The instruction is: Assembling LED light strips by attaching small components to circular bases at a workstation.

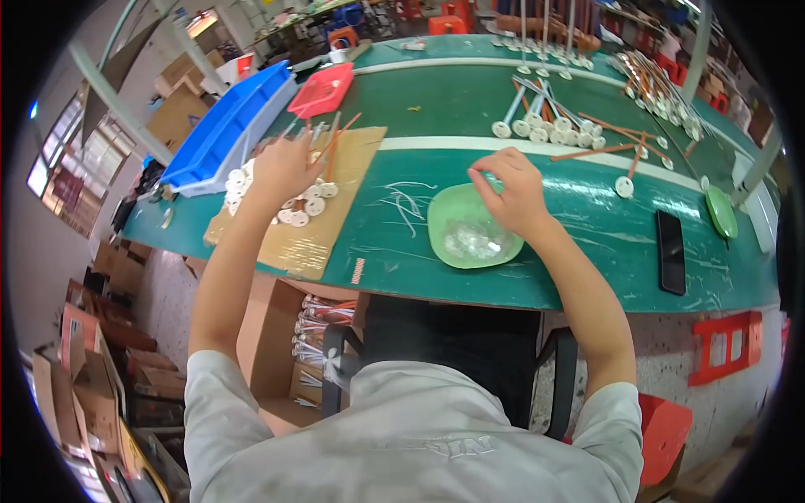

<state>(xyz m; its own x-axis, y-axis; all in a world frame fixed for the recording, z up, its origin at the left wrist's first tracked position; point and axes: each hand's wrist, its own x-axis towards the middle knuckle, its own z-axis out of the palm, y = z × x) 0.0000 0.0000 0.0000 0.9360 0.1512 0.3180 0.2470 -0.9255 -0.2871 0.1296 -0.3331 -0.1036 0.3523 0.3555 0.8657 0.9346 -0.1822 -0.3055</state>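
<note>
Reaching among white-capped rods (314, 206), the left hand (287, 168) curls while the right hand (513, 191) nearly pinches above the green dish (450, 204), either grip's contents unclear, work seemingly midway, many rods left.

Bright glare on tabletop (620, 230), edges fisheye-warped, corners black

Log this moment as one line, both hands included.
left hand: at white disc-ended rods, cardboard sheet beneath, grip unclear | right hand: over green dish with clear pieces, grip unclear | white strands: between sheet and dish
</note>
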